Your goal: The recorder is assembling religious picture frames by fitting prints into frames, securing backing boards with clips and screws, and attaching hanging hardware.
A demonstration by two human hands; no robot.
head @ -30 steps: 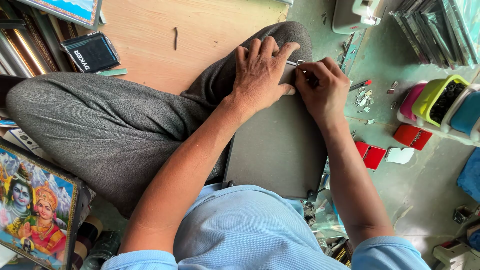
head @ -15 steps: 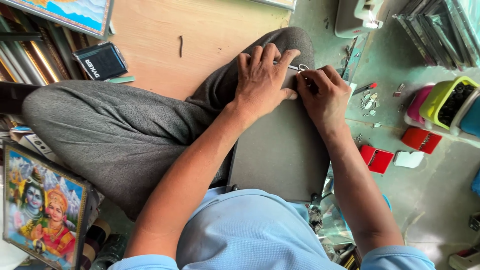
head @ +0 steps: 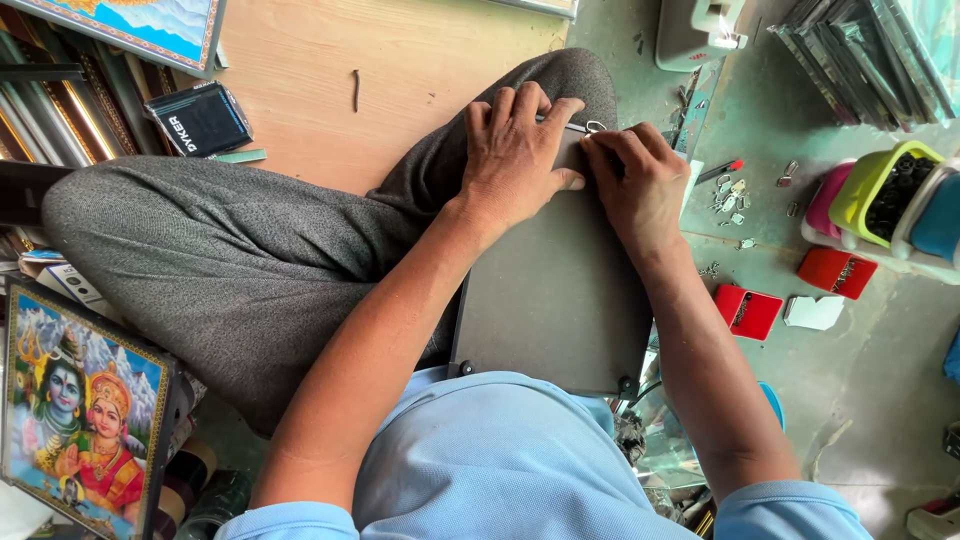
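Grey backing board [head: 550, 300] lies face-down across my lap, its far edge at 12 o'clock resting against my raised knee [head: 560, 80]. Left hand [head: 515, 155] is spread flat on the board's upper left corner, fingers extended, pressing down — not gripping anything. Right hand [head: 635, 185] is curled at the top edge, fingertips pinched around a small metal hanger ring [head: 594, 127]; how firmly I hold it I cannot tell. Judged step: seating the hanger at the board's top edge. Next move likely calls for steady downward pressure from the left hand while the right fixes the ring square to the edge. Loose metal clips [head: 730, 190] lie on the floor at 2 o'clock, two red boxes [head: 748, 312] at 3 o'clock — near, within reach.
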